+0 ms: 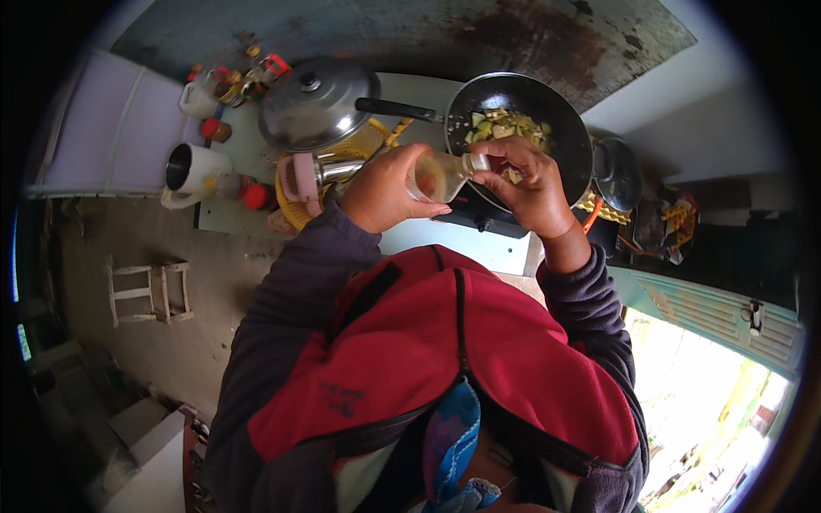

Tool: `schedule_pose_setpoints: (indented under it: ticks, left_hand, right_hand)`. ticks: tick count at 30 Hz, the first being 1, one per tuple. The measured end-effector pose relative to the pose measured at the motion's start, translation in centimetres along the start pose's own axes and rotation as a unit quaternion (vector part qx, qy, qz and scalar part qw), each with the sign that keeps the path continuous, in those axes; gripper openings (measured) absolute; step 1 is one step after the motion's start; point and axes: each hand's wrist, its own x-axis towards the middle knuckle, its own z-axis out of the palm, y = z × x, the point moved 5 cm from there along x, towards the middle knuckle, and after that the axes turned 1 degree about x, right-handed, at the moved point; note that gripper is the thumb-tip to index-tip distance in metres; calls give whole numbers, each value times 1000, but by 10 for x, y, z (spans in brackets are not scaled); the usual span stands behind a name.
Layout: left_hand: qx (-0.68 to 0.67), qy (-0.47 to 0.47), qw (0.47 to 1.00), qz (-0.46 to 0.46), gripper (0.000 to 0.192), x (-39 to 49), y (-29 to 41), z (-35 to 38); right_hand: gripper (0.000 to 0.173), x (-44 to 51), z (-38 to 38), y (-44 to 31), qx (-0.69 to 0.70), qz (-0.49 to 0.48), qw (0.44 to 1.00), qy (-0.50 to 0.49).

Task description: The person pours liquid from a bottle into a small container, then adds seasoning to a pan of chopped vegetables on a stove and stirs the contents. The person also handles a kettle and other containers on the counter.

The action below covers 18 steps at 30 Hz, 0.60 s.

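Note:
My left hand [390,187] grips a small clear bottle [437,176] tipped on its side, its neck towards the right. Around the pale cap [479,162] at that neck close the thumb and fingers of my right hand [527,186]. Whether the cap is loose cannot be told. Just beyond both hands sits a dark wok [564,141] with a long black handle [396,109] pointing left. Chopped green and pale food [507,128] lies in it, partly hidden by my right hand. Beneath the wok a black stove [481,219] shows its front knob.
Left of the wok, a domed metal lid [314,102] rests by a yellow plastic basket [285,208]. A white jug [192,170], red-capped jars [216,130] and several bottles crowd the counter's left end. A smaller dark pan [619,173] stands at right. A wooden stool [154,292] is on the floor.

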Motion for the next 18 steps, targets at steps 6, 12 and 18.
schedule_pose_setpoints:
  ticks: [6,12,18]
  left_hand:
    - [74,53,995,38,80,-53,-28,-50]
    - [99,104,987,73,76,-113,-74,-122]
    - [33,81,996,4,80,-170,-132,-180]
  right_hand:
    - [29,9,73,-17,44,111,993,-8]
    - [31,32,172,-52,6,145,989,34]
    - [25,55,258,-96,-2,53,998,24]
